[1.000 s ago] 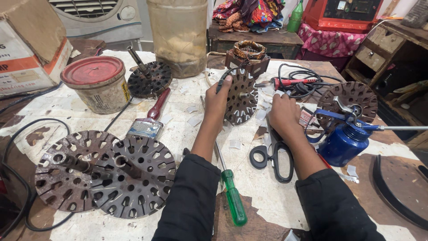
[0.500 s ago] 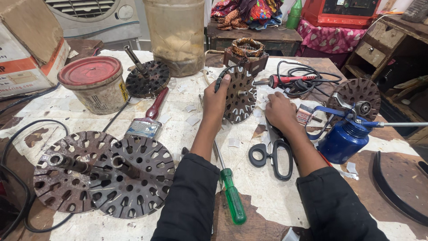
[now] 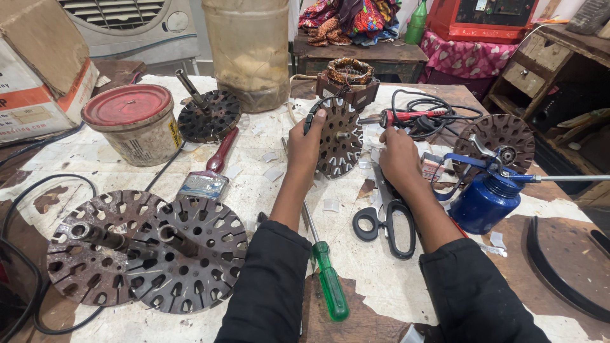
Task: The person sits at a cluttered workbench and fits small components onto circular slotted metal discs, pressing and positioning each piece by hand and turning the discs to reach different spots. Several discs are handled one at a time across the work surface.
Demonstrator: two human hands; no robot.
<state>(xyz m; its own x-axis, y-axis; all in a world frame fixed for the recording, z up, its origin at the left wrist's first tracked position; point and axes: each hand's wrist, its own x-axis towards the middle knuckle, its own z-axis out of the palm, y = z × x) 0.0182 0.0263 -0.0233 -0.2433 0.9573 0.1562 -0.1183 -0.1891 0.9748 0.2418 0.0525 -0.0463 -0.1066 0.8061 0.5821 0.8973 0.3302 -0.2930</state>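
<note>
You have five slotted rotor discs (image 3: 340,136) on the desk (image 3: 267,190), one screwdriver (image 3: 327,279), one pair of scissors (image 3: 384,219), one paintbrush (image 3: 210,171), one blue oil can (image 3: 486,200).

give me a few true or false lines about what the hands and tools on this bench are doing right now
1. The left hand holds the slotted metal disc upright by its edge. True.
2. The right hand grips the scissors. False: the scissors lie on the table under the forearm; the hand rests beside the disc.
3. The green screwdriver lies on the table between the arms. True.
4. The tin has a blue lid. False: the lid is red.
5. The paintbrush stands in the tin. False: it lies on the table.
</note>
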